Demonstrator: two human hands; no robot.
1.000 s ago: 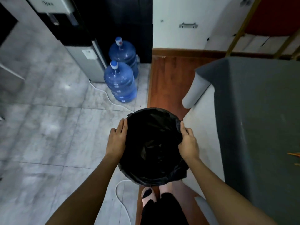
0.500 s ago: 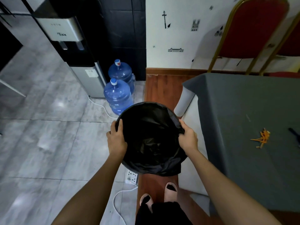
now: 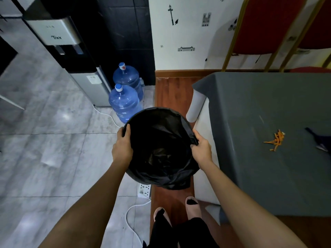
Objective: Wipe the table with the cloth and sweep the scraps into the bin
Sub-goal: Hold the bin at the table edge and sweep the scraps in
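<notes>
bin (image 3: 161, 149): black | table (image 3: 268, 108): grey | scraps (image 3: 276, 139): orange | chair (image 3: 268, 24): red

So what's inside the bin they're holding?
The bin is lined with a black bag that folds over its rim. The liner's bottom looks crumpled and dark; no scraps show there, though the folds could hide small bits. Both hands grip its rim: left, right.

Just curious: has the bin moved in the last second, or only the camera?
Cannot tell. The bin, held by both hands, sits similarly beside the near water bottle and table corner throughout; the camera mainly tilted.
</notes>
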